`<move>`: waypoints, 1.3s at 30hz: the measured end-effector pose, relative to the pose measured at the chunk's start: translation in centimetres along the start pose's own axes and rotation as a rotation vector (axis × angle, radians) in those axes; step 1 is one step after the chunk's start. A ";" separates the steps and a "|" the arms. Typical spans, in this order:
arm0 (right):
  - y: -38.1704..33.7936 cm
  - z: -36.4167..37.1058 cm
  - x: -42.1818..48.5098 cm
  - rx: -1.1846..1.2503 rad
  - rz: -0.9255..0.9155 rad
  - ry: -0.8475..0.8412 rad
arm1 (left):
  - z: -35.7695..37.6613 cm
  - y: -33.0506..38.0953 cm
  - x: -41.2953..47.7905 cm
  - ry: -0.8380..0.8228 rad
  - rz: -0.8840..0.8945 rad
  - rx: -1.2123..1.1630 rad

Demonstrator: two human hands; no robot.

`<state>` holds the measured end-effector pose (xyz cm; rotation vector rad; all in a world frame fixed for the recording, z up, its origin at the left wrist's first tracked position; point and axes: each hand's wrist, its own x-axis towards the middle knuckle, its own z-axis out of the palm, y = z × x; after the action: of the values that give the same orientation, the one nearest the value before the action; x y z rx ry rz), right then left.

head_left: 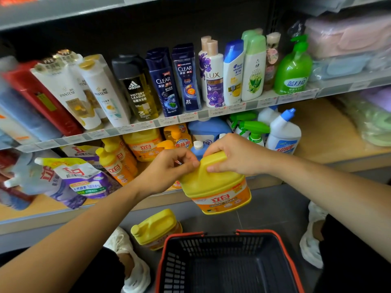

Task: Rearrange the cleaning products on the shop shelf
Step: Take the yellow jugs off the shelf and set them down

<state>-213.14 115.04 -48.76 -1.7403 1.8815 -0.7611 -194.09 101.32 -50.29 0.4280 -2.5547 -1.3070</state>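
Note:
A big yellow detergent jug (215,187) with an orange label hangs in the air in front of the bottom shelf (317,132). My right hand (234,155) grips its handle from above. My left hand (169,168) pinches the jug's top left corner, near the cap. A second yellow jug (155,228) lies on the floor below, beside the basket. On the bottom shelf stand more yellow jugs (143,144), yellow pump bottles (115,163), a blue bottle (208,129), green spray bottles (252,129) and a white cleaner bottle (283,134).
A dark basket with an orange rim (228,265) sits on the floor under my hands. Purple refill pouches (72,178) lie at the shelf's left. Shampoo and soap bottles (182,79) line the shelf above. My white shoes (131,263) flank the basket.

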 end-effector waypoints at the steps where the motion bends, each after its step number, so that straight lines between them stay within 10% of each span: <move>1: 0.0 -0.1 0.0 -0.005 0.000 0.004 | -0.2 0.0 -0.1 -0.009 -0.004 -0.024; 14: 0.5 -1.1 0.2 0.078 0.047 0.057 | -2.4 -0.5 -0.6 -0.026 0.003 0.081; 27: 1.6 -3.5 -0.1 0.741 0.016 -0.030 | -3.3 0.1 -0.1 -0.258 -0.041 -0.734; 39: 0.6 -1.8 -0.3 0.501 0.058 0.257 | -1.0 0.7 -0.4 0.325 0.094 -0.276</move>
<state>-214.73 115.54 -47.88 -1.3164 1.6896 -1.3495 -193.47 101.12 -49.23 0.4194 -2.0707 -1.3995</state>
